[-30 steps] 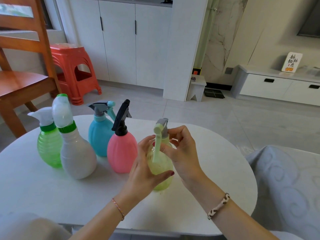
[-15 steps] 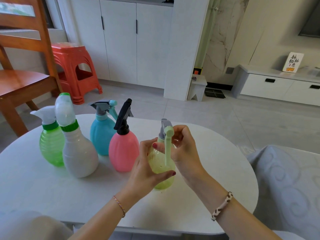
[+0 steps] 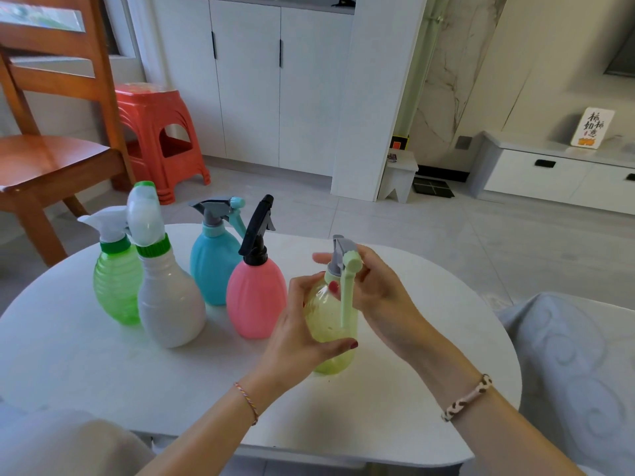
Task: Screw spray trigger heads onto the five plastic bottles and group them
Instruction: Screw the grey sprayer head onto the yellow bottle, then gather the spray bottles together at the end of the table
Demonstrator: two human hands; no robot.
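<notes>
Four of five look done: on the white table (image 3: 86, 355) the white bottle (image 3: 170, 304), pink bottle (image 3: 256, 300), blue bottle (image 3: 211, 266) and green bottle (image 3: 115, 286) stand w/ trigger heads on, bunched close together at the left, some touching. Fifth, the yellow-green bottle (image 3: 330, 324), stands just right of the pink one, apart from the group, w/ both hands on it. Left hand (image 3: 299, 328) wraps the body, thumb across the front; right hand (image 3: 381, 290) pinches the neck/collar under its trigger head (image 3: 345, 266), fingers curled. Head sits on top, lever hanging down the front; can't tell if fully tight. Judged left to do: finish the twist, then slide it to the others. Writing: none legible on any bottle. Only text is a small card (image 3: 591, 128) on the far cabinet, brush-style characters, too small to read w/ confidence.
</notes>
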